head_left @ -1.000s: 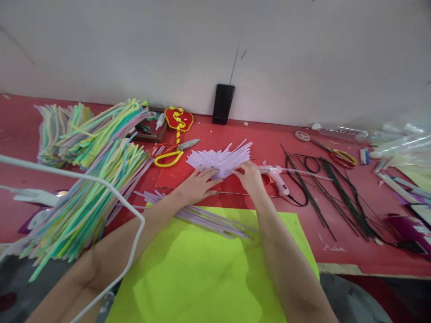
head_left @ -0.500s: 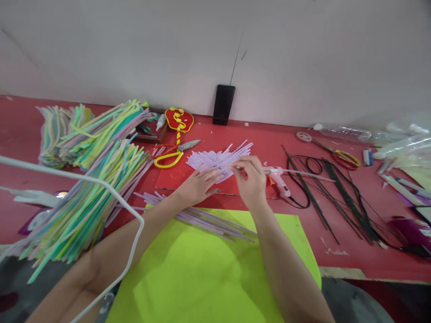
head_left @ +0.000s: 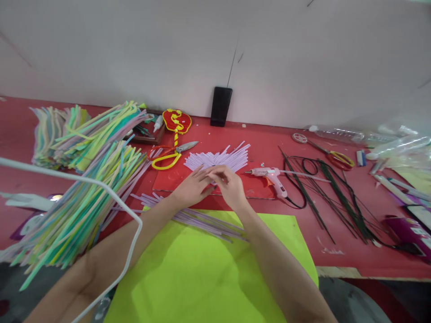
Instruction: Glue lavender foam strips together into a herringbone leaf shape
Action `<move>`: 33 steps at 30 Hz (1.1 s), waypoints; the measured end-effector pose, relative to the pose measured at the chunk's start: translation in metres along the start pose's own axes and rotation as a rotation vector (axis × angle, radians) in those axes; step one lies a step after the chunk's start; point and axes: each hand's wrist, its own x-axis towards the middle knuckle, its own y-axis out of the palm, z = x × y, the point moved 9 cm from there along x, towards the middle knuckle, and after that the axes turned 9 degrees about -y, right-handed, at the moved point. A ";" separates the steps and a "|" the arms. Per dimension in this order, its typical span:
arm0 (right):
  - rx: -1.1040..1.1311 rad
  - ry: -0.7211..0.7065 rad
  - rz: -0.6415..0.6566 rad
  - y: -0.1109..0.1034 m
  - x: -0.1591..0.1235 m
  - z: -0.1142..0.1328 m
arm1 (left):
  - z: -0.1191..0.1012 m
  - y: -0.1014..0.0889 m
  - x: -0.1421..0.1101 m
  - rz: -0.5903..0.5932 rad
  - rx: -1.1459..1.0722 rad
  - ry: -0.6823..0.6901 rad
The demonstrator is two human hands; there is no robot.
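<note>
A fan of lilac paper strips (head_left: 222, 159) lies on a red card (head_left: 168, 179) in the middle of the red table (head_left: 262, 139). My left hand (head_left: 190, 186) lies flat with its fingers stretched over the fan's near tip. My right hand (head_left: 229, 184) meets it there, fingers curled together in a pinch at the same tip; what they pinch is hidden. More loose lilac strips (head_left: 198, 220) lie just below my wrists, partly on a lime green sheet (head_left: 202, 273).
A pink glue gun (head_left: 272, 176) lies right of the hands, then dark green wires (head_left: 336, 197). Yellow-handled scissors (head_left: 168, 154) and a big pile of coloured strips (head_left: 77, 188) are at left. A black phone (head_left: 221, 106) leans on the wall. A white cable (head_left: 111, 197) crosses my left arm.
My right hand has moved left, from the fan's right side near the glue gun to the fan's near tip beside my left hand. The left hand has barely moved.
</note>
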 end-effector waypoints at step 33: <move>-0.957 0.317 0.604 -0.016 -0.027 -0.020 | 0.032 -0.005 -0.011 0.254 0.468 -0.486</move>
